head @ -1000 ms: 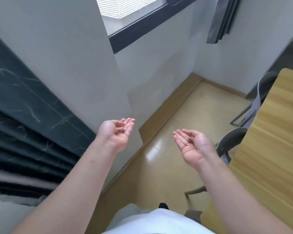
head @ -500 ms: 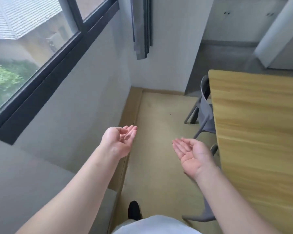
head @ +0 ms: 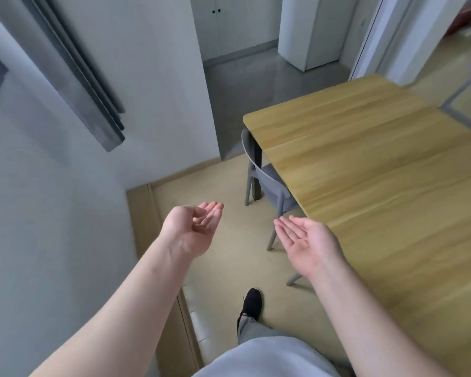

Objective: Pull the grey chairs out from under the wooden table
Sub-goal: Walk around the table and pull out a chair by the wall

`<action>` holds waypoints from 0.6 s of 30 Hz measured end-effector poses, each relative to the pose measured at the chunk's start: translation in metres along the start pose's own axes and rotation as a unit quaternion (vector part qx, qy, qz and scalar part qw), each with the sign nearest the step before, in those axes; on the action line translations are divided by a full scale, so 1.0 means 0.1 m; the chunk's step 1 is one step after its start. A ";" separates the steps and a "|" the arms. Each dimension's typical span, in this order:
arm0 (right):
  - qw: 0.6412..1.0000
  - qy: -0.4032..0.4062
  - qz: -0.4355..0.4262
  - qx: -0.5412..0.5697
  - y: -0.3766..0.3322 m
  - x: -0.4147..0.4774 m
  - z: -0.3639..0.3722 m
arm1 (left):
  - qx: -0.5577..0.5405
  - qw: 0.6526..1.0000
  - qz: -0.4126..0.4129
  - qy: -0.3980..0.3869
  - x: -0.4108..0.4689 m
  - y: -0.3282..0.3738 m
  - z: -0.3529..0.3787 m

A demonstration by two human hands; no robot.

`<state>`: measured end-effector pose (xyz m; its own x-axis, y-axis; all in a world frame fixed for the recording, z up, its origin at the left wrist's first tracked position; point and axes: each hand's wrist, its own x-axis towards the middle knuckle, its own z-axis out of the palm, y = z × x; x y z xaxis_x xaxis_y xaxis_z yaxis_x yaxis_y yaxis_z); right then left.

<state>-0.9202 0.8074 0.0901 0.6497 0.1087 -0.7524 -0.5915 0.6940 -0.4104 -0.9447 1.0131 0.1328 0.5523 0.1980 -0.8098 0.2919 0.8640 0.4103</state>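
Head view, looking down along both bare forearms. The left hand point(head: 195, 227) is held palm up with fingers loosely curled, its grip open and empty. The right hand point(head: 306, 242) is likewise palm up, fingers extended and together, its grip open and empty. Both hands hang in the air above the floor point(head: 220, 240), apart from each other and touching nothing.

The wooden surface point(head: 378, 172) fills the right of the view: a pale yellow-brown top with visible lengthwise grain, a rounded near-left corner and a dark leg point(head: 257, 170) under that corner. One grey chair point(head: 267, 183) stands at its left edge, tucked in so that the seat lies mostly beneath the top; its thin curved backrest rises just beside the corner, and its slender grey legs splay onto the floor. A further grey chair leg point(head: 294, 280) shows below the right wrist, beside the edge nearer the person; the rest of that chair is hidden. The right hand is near the first chair but apart from it.

A black shoe point(head: 252, 302) rests on the beige floor between the forearms. A grey curtain point(head: 85, 77) hangs against the white wall at upper left.
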 end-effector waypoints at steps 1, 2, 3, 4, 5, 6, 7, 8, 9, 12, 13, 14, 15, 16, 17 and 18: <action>1.000 0.006 -0.003 0.014 -0.06 0.11 0.12 | 0.015 1.000 0.000 0.002 0.11 0.11 0.14; 1.000 0.011 -0.005 0.027 -0.11 0.21 0.24 | 0.030 1.000 0.001 0.003 0.19 0.22 0.28; 0.999 0.007 -0.010 0.036 -0.18 0.31 0.38 | 0.047 0.999 0.004 -0.008 0.28 0.35 0.43; 0.999 -0.003 -0.014 0.044 -0.25 0.41 0.56 | 0.059 0.998 0.008 -0.022 0.35 0.51 0.61; 0.999 -0.007 -0.021 0.045 -0.30 0.46 0.67 | 0.060 0.998 0.016 -0.033 0.40 0.60 0.71; 0.999 -0.010 -0.027 0.046 -0.37 0.54 0.81 | 0.060 0.997 0.022 -0.043 0.47 0.72 0.85; 0.998 -0.009 -0.032 0.051 -0.42 0.62 0.94 | 0.060 0.997 0.023 -0.052 0.55 0.85 0.97; 0.998 -0.006 -0.035 0.058 -0.48 0.68 1.06 | 0.061 0.997 0.017 -0.054 0.62 0.94 1.07; 0.997 -0.007 -0.043 0.064 -0.54 0.74 1.16 | 0.065 0.996 0.007 -0.059 0.70 1.03 1.17; 0.994 0.006 -0.061 0.090 -0.69 0.89 1.34 | 0.093 0.993 -0.026 -0.068 0.96 1.16 1.40; 0.993 0.016 -0.067 0.100 -0.73 0.95 1.37 | 0.110 0.991 -0.039 -0.071 1.07 1.18 1.49; 0.991 0.028 -0.074 0.111 -0.75 1.03 1.39 | 0.130 0.987 -0.052 -0.074 1.18 1.20 1.59; 0.987 0.040 -0.085 0.128 -0.77 1.10 1.40 | 0.149 0.984 -0.064 -0.076 1.30 1.23 1.69; 0.981 0.055 -0.100 0.155 -0.79 1.17 1.40 | 0.173 0.978 -0.079 -0.080 1.43 1.25 1.84; 0.975 0.067 -0.113 0.177 -0.81 1.22 1.40 | 0.192 0.973 -0.090 -0.087 1.53 1.25 1.97; 0.969 0.078 -0.128 0.195 -0.83 1.24 1.42 | 0.209 0.968 -0.100 -0.099 1.62 1.25 2.09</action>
<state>-0.7225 0.8644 0.1038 0.6530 -0.1910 -0.7329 -0.1755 0.9032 -0.3917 -0.6552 1.0559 0.1405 0.5789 -0.0835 -0.8111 0.6764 0.6047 0.4206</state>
